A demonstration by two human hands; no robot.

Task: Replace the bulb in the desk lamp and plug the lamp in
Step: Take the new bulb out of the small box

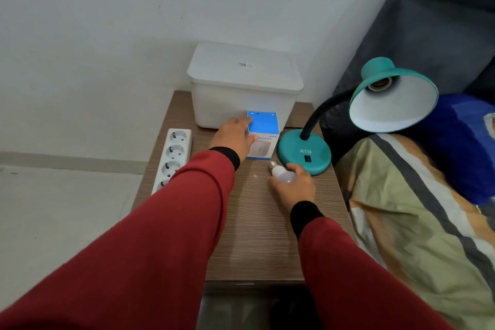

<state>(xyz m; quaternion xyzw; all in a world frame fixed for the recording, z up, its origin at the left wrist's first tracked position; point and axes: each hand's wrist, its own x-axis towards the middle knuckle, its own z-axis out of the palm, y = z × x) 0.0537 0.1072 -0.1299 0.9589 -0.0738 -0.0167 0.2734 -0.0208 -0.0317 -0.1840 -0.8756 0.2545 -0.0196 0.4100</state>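
A teal desk lamp stands at the right of the wooden bedside table [241, 236]; its round base [304, 154] carries a black switch. Its shade [393, 96] tilts toward me on a black gooseneck, and the socket inside holds no bulb. My right hand [294, 186] is closed around a white bulb [281, 172] just in front of the base, with the screw cap pointing away from me. My left hand [235, 139] grips the left side of a small blue-and-white box [263, 132] standing beside the lamp base.
A white power strip [172, 157] with several free sockets lies along the table's left edge. A lidded white plastic bin [243, 86] sits at the back against the wall. A bed with a striped blanket [417, 209] lies close on the right.
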